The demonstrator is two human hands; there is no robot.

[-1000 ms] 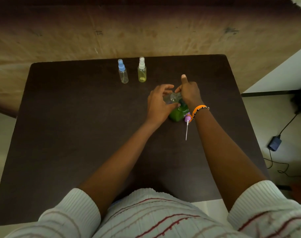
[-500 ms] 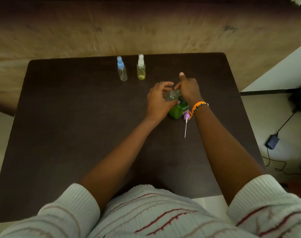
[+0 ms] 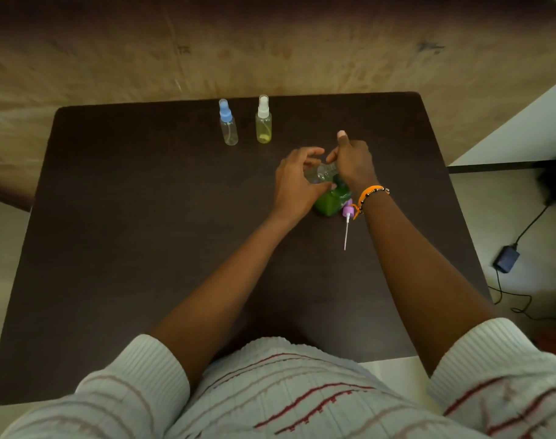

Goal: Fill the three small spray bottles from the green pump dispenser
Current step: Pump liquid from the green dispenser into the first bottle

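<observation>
- We have the left hand (image 3: 294,182) wrapped around a small clear spray bottle (image 3: 321,173), tipped over so its open neck leans toward the green pump dispenser (image 3: 330,202); that tilt, we judge, is meant to bring the mouth under the nozzle.
- Our left grip is closed on the bottle, fingers curled over the top and thumb beneath. The bottle lies within that grip, just above and touching or nearly touching the dispenser; we cannot tell which.
- Our right hand (image 3: 352,163) sits on top of the dispenser with the thumb sticking up. It looks pressed down on the pump head, but the head is hidden beneath the palm, so we cannot tell how far that grip is closed or exactly what it holds.
- The dispenser stands on the dark worktop (image 3: 143,217), right of centre, between our two wrists.
- A purple spray cap (image 3: 348,213) with its thin dip tube lies flat on the worktop just beside the dispenser, near the bracelet (image 3: 370,194). We take it to be the held bottle's top, set aside to free the neck.
- The blue-capped bottle (image 3: 228,125) and the white-capped bottle (image 3: 264,122) stand upright and capped at the far edge, well apart from our hands, the latter showing yellowish liquid.
</observation>
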